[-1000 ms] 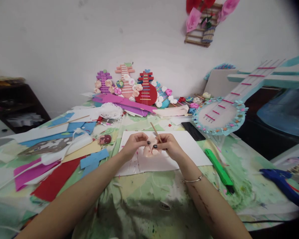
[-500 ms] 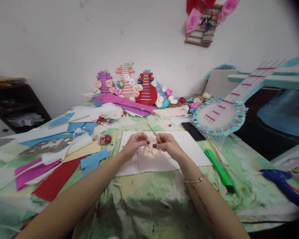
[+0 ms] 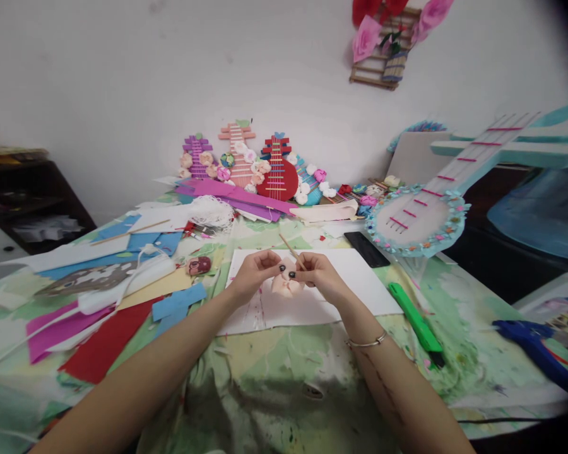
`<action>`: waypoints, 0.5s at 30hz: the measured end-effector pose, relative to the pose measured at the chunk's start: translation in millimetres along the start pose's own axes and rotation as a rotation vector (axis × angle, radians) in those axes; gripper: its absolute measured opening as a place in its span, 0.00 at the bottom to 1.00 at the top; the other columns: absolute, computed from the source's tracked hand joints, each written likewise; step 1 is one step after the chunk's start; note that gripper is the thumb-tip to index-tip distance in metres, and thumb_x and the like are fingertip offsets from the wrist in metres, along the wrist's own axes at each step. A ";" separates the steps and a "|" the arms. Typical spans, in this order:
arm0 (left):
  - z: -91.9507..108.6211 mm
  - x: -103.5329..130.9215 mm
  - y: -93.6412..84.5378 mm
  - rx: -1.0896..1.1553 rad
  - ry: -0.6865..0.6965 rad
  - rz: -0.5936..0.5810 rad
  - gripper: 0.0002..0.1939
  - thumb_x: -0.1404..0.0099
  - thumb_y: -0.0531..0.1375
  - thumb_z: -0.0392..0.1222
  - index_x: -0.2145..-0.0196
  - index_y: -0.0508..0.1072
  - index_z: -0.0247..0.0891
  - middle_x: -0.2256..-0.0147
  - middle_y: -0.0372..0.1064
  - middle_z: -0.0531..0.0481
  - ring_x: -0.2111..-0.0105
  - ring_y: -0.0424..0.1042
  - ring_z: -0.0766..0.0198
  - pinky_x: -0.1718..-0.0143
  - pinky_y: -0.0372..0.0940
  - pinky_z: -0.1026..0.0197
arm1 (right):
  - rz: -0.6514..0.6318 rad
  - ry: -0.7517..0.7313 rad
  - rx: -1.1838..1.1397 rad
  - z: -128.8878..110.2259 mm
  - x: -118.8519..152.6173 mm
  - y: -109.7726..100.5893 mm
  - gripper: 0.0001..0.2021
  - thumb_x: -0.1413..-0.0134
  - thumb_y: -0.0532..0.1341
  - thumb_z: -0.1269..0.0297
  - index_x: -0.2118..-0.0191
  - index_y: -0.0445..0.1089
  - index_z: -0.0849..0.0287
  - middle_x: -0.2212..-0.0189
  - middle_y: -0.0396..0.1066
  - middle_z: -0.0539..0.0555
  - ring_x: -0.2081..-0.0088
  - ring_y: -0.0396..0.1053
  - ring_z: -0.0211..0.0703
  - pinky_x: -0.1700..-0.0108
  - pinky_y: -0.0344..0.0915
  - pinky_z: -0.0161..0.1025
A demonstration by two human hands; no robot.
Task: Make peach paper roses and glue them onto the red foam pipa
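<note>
Pinching a pale peach, ruffled paper flower [image 3: 285, 289] between thumb and fingers of the left hand [image 3: 257, 275], and gripping a thin tan wooden stick [image 3: 290, 249] in the right hand [image 3: 325, 279] with that thumb against the same flower, over a flat white paper sheet [image 3: 360, 280] on a green-and-white stained tablecloth [image 3: 478, 302]. Beside the sheet, on the right, a bright green plastic box cutter [image 3: 415, 322], and farther off, a flat black phone [image 3: 366, 250]. Beyond, before a white wall [image 3: 123, 94], a row of purple, peach, red and blue lute-shaped crafts [image 3: 288, 181].
</note>
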State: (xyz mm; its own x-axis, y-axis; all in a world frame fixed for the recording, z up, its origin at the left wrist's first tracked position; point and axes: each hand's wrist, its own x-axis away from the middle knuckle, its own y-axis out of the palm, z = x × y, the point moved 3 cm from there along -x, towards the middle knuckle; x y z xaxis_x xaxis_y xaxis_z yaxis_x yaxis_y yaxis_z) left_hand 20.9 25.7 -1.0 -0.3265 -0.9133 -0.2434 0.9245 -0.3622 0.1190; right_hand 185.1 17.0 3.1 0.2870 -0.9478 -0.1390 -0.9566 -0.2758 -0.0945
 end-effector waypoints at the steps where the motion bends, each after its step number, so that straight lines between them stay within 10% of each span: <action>1: 0.0 -0.2 -0.2 0.004 0.000 0.008 0.13 0.51 0.69 0.42 0.74 0.71 0.33 0.76 0.70 0.53 0.76 0.68 0.70 0.73 0.60 0.68 | 0.005 0.000 0.001 -0.2 0.0 -0.1 0.10 0.64 0.65 0.69 0.78 0.61 0.60 0.85 0.59 0.43 0.82 0.51 0.29 0.80 0.45 0.31; 15: -3.1 0.1 0.7 -0.035 -0.057 0.008 0.16 0.51 0.69 0.48 0.72 0.72 0.33 0.76 0.70 0.52 0.78 0.66 0.70 0.75 0.59 0.67 | 0.003 -0.029 0.070 -1.7 1.1 -1.4 0.10 0.56 0.64 0.59 0.71 0.69 0.61 0.80 0.63 0.47 0.78 0.57 0.32 0.75 0.52 0.32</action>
State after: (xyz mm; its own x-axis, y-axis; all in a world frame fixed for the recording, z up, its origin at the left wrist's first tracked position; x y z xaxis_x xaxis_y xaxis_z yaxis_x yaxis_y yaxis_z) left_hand 22.2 25.9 -3.9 -0.3285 -0.9257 -0.1873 0.9332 -0.3487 0.0866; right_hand 186.7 16.0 4.8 0.2867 -0.9433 -0.1674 -0.9517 -0.2604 -0.1625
